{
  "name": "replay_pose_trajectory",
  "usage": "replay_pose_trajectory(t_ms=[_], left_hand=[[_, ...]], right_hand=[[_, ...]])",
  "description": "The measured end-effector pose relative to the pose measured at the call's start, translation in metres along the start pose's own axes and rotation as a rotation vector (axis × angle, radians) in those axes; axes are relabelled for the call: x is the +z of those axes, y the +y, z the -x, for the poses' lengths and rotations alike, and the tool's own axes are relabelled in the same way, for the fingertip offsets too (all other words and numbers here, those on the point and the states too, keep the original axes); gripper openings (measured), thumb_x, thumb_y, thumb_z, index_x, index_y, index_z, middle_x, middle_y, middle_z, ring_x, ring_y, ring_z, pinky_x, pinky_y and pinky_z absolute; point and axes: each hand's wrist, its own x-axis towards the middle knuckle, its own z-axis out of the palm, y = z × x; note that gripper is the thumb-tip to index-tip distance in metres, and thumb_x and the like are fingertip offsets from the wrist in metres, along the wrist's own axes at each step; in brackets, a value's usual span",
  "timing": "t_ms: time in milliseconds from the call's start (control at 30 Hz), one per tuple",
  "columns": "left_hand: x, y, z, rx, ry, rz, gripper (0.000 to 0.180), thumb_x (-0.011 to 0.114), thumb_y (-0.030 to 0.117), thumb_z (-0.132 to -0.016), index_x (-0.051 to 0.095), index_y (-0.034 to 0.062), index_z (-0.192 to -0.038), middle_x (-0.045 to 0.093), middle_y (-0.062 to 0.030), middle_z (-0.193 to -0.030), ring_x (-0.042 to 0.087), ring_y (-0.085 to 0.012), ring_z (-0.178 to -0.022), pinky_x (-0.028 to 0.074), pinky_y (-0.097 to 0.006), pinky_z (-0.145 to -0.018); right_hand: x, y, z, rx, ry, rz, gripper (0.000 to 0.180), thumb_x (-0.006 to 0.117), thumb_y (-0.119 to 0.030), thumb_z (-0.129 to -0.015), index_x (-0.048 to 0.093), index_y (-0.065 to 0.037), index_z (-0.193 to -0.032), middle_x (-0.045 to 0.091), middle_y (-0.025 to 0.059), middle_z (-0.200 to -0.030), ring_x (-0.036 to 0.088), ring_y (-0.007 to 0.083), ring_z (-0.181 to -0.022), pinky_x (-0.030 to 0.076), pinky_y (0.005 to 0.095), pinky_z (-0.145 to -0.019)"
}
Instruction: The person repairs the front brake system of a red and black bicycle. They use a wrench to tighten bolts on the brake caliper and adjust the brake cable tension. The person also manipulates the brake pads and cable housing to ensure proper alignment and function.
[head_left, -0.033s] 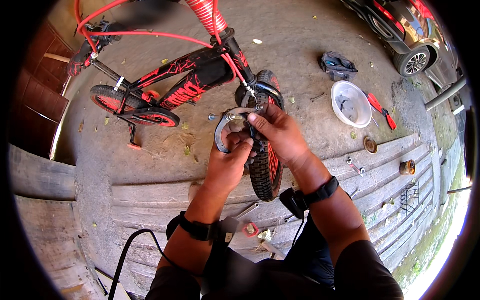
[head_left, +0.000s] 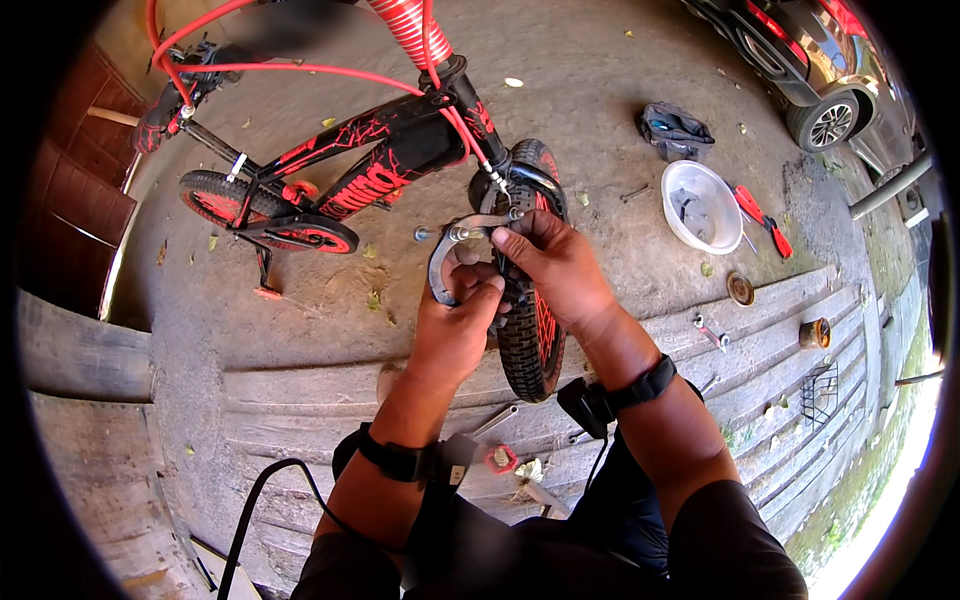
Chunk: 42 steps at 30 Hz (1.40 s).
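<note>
A grey, curved bicycle brake caliper [head_left: 438, 272] with bolts at its top is held in front of the bicycle's front wheel [head_left: 522, 352]. My left hand [head_left: 452, 325] grips it from below, fingers inside its arch and thumb raised. My right hand [head_left: 560, 268] pinches its right end between thumb and fingers. Just beyond my fingers, a bare brake cable end [head_left: 505, 187] hangs from the red cable housing [head_left: 462, 128]. The small parts between my fingertips are partly hidden. The black-and-red bicycle [head_left: 385, 165] stands to the left and ahead.
At the right are a white plastic bowl [head_left: 690, 235] with small parts, red-handled cutters [head_left: 765, 222] and a dark tool bag [head_left: 678, 130]. Grey boards [head_left: 640, 350] hold a wrench [head_left: 710, 333], a rusty tin [head_left: 815, 335] and a wire basket [head_left: 820, 392]. A car [head_left: 830, 75] stands at far right.
</note>
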Motion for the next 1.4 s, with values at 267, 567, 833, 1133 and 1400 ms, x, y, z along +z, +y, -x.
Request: replay_pose_trajectory(t_ms=[267,567,833,1133,1400], left_hand=[[0.001,-0.009,0.0,0.024,0.074,0.022,0.032,0.05,-0.005,-0.088,0.04,0.0086,-0.115,0.063,-0.011,-0.094,0.059,-0.0151,-0.078,0.048,-0.028,-0.067],[-0.002,-0.01,-0.001,0.056,0.11,0.119,0.03,0.048,-0.006,-0.089,0.041,0.0098,-0.113,0.064,-0.0122,-0.092,0.06,-0.0171,-0.076,0.047,-0.03,-0.067],[-0.001,-0.01,-0.003,0.035,0.089,0.126,0.03,0.048,-0.007,-0.089,0.041,0.0095,-0.113,0.064,-0.0126,-0.09,0.06,-0.0179,-0.075,0.048,-0.03,-0.068],[0.003,-0.005,-0.002,0.039,0.101,0.021,0.029,0.047,-0.008,-0.089,0.039,0.009,-0.111,0.061,-0.0118,-0.096,0.063,-0.0179,-0.082,0.05,-0.029,-0.07],[0.001,-0.008,-0.004,0.081,0.077,0.0,0.03,0.046,-0.009,-0.088,0.038,0.0082,-0.111,0.06,-0.0109,-0.098,0.063,-0.0179,-0.085,0.05,-0.028,-0.071]], right_hand=[[-0.001,-0.012,0.001,-0.145,0.131,0.491,0.02,0.06,-0.019,-0.089,0.063,0.0,-0.084,0.059,0.008,-0.063,0.056,0.0122,-0.059,0.046,0.0312,-0.056],[-0.01,-0.015,0.0,-0.4,-0.015,0.808,0.015,0.06,-0.012,-0.088,0.057,0.001,-0.08,0.054,0.0072,-0.067,0.051,0.0136,-0.064,0.045,0.0315,-0.06],[-0.012,-0.022,0.005,-0.273,-0.008,0.673,0.014,0.058,-0.011,-0.088,0.058,0.0,-0.08,0.054,0.0054,-0.068,0.051,0.0123,-0.065,0.045,0.0302,-0.061],[-0.017,-0.018,-0.003,-0.163,0.0,0.259,0.018,0.058,-0.016,-0.093,0.059,0.0,-0.101,0.062,0.0005,-0.086,0.056,0.0097,-0.077,0.047,0.026,-0.069],[-0.011,-0.011,-0.009,-0.1,-0.01,0.127,0.028,0.055,-0.011,-0.096,0.057,0.0,-0.122,0.066,0.0041,-0.101,0.061,0.011,-0.091,0.05,0.0257,-0.08]])
